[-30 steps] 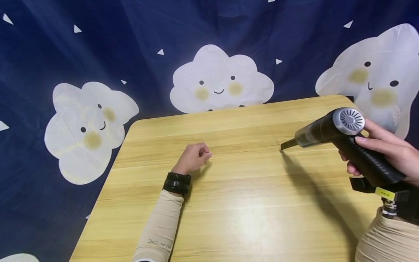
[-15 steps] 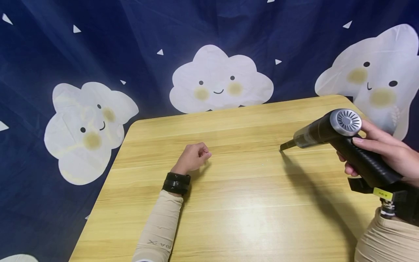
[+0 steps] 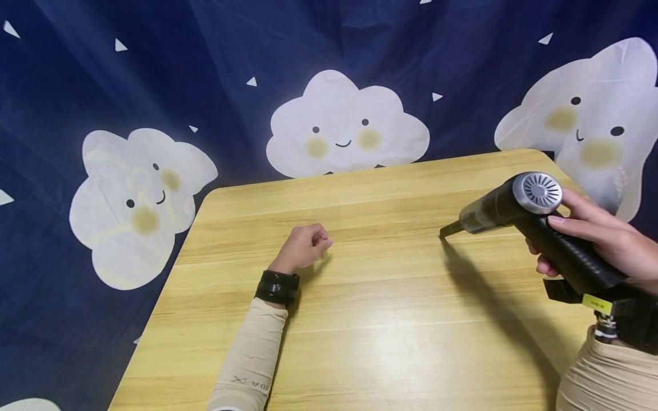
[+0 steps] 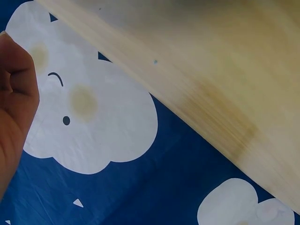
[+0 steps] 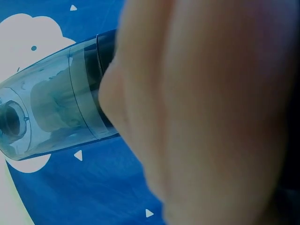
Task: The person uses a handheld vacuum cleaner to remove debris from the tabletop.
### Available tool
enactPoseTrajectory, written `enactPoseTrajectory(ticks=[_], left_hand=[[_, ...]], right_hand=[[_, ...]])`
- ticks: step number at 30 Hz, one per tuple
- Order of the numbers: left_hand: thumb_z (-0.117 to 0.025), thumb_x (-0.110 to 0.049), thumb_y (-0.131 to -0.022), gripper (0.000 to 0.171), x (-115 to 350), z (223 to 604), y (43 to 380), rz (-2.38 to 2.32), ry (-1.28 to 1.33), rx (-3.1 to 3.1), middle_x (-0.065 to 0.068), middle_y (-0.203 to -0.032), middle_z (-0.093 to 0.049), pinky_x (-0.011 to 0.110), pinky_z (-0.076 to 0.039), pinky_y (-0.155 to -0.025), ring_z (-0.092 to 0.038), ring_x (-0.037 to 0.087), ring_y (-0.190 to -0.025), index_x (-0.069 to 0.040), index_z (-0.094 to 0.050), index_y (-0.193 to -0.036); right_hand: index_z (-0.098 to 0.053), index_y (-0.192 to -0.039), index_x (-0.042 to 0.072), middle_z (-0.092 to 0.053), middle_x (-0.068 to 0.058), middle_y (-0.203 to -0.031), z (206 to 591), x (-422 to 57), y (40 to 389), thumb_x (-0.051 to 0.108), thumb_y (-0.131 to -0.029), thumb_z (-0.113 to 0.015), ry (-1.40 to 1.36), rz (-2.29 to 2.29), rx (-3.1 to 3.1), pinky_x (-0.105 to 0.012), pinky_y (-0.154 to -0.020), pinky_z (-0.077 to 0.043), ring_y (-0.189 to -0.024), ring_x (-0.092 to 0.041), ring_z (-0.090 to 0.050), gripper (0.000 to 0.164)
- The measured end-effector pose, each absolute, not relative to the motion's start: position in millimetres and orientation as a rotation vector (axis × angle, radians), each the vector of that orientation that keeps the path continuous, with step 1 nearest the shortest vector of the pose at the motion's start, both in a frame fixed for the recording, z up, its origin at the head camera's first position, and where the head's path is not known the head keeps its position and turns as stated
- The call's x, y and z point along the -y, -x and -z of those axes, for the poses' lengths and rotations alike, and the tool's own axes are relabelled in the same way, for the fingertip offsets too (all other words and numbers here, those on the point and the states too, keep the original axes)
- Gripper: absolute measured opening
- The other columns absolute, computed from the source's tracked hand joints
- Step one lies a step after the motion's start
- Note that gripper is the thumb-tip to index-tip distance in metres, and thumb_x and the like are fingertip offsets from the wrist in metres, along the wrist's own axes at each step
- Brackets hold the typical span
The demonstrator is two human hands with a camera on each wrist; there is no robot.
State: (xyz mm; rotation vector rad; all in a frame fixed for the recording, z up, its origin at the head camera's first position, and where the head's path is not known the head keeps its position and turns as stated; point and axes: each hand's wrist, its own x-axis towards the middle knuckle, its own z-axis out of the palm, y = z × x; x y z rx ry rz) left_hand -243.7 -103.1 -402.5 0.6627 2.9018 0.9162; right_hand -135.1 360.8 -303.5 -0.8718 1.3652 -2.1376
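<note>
My right hand (image 3: 598, 234) grips the black handle of a handheld vacuum cleaner (image 3: 506, 202), thumb toward the silver vented end. Its flat dark nozzle (image 3: 450, 229) points left and down, with the tip at or just above the wooden table (image 3: 360, 319). In the right wrist view the clear dust cup (image 5: 56, 101) shows a filter inside, and blurred fingers (image 5: 197, 112) cover the rest. My left hand (image 3: 303, 246) rests idle by the tabletop's middle, fingers loosely curled round nothing. Part of that left hand (image 4: 16, 93) shows at the left wrist view's edge.
Tiny pale specks (image 3: 412, 258) lie on the tabletop left of the nozzle. Behind the table's rounded far edge hangs a dark blue curtain (image 3: 226, 34) with smiling white clouds. A black strap (image 3: 277, 287) circles the left wrist.
The right hand and the vacuum's body have shifted slightly left and a touch down, while the nozzle tip stays almost in the same spot. The left hand has kept still.
</note>
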Motion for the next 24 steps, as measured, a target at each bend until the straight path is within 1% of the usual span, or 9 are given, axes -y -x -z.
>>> enactPoseTrajectory(ticks=[12,17,24], left_hand=[[-0.064,-0.022,-0.091,0.012,102.7,401.6,243.0,-0.905,-0.655,-2.900,0.000,-0.070,-0.058,0.030,-0.045,-0.061,-0.052,0.015,-0.063,-0.012,-0.061,-0.087],[-0.064,-0.021,-0.091,0.011,102.5,401.9,242.9,-0.922,-0.664,-2.893,0.000,-0.069,-0.058,0.030,-0.045,-0.061,-0.052,0.015,-0.063,-0.011,-0.061,-0.087],[-0.064,-0.021,-0.091,0.011,102.8,402.9,243.3,-0.929,-0.668,-2.891,0.000,-0.070,-0.059,0.030,-0.045,-0.061,-0.052,0.015,-0.063,-0.012,-0.061,-0.087]], right_hand=[[-0.012,-0.147,0.007,-0.062,-0.025,-0.099,303.1,-357.1,137.2,-0.014,-0.096,-0.001,0.896,2.097,-1.437,-0.043,-0.067,-0.059,-0.078,-0.039,-0.067,0.056],[-0.011,-0.146,0.005,-0.060,-0.026,-0.100,301.7,-351.8,137.5,-0.014,-0.096,0.000,0.931,2.088,-1.391,-0.042,-0.071,-0.058,-0.083,-0.037,-0.066,0.055],[-0.013,-0.146,0.002,-0.060,-0.024,-0.104,301.9,-350.5,138.2,-0.012,-0.096,-0.001,0.932,2.114,-1.432,-0.036,-0.074,-0.057,-0.088,-0.032,-0.064,0.053]])
